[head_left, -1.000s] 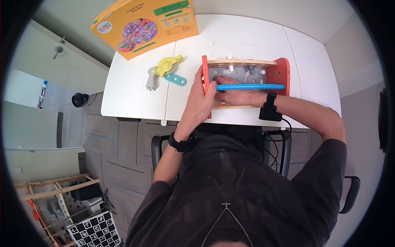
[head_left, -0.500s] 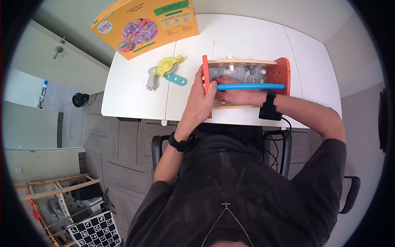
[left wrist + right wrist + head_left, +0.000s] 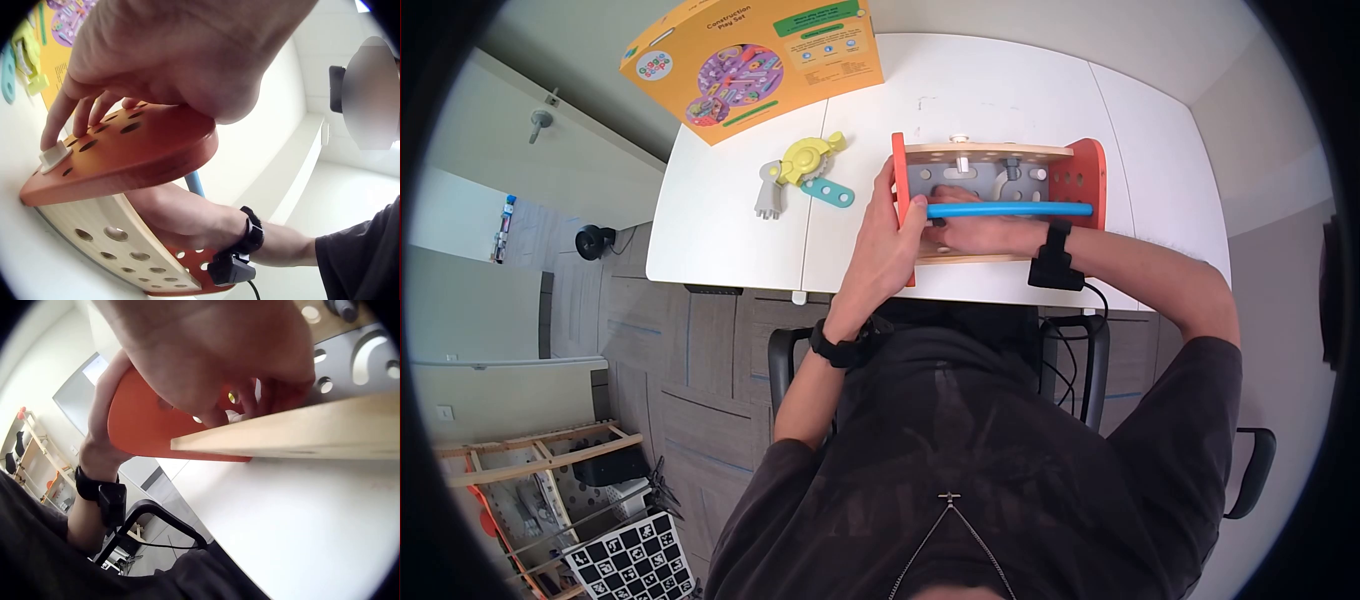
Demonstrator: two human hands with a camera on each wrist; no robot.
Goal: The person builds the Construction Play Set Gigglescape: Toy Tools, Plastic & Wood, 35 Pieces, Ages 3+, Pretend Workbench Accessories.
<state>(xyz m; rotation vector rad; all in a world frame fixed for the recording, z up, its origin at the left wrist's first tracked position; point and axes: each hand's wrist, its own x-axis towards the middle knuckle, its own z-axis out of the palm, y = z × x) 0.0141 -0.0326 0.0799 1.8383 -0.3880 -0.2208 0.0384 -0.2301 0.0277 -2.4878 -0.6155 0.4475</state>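
A toy toolbox [image 3: 1070,195] has red side panels, pale perforated wooden boards, a grey slotted panel and a blue bar handle [image 3: 1010,209]. My left hand [image 3: 887,240] grips its left red side panel [image 3: 144,147], thumb near the bar's end. On that panel's outer face, a left fingertip touches a white flanged bolt head [image 3: 55,157]. My right hand [image 3: 990,235] reaches inside, under the bar, fingers curled against the same panel's inner face. They pinch a small white piece [image 3: 235,417], mostly hidden by the fingers.
Left of the toolbox lie a yellow-and-grey toy tool [image 3: 805,160] and a teal strip with holes [image 3: 830,193]. An orange play-set box [image 3: 750,70] stands at the back left of the white table [image 3: 730,220]. A white bolt [image 3: 961,160] and a grey bolt [image 3: 1013,170] sit in the toolbox.
The right hand's fingers have shifted slightly inside the toolbox. The left hand and the toolbox stay in place.
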